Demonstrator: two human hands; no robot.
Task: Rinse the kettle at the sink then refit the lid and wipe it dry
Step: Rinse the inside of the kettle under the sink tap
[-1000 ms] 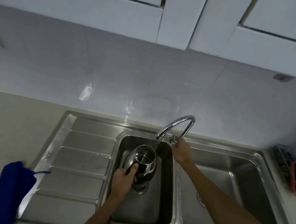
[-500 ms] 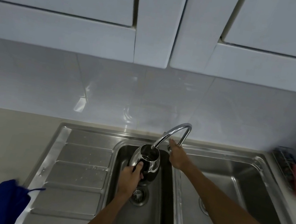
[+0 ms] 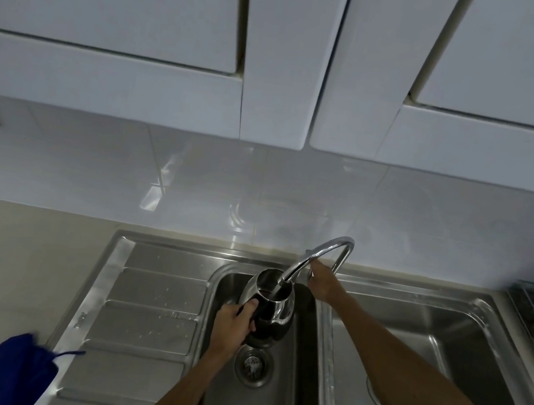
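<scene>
The left hand (image 3: 233, 327) is holding the shiny kettle (image 3: 269, 306) by its dark handle, with the fingers wrapped tight around it. The kettle is sitting upright inside the small sink bowl (image 3: 292, 397), just behind the round drain (image 3: 251, 364), with no lid on its open top. The tip of the curved tap (image 3: 320, 255) is pointing right into the kettle's open top. The right hand (image 3: 323, 282) is reaching to the bottom of the tap; its fingers are curled there, but I cannot tell if they are gripping anything. A blue cloth (image 3: 20, 373) is lying left of the sink bowl, past the ridged draining board (image 3: 146, 302).
</scene>
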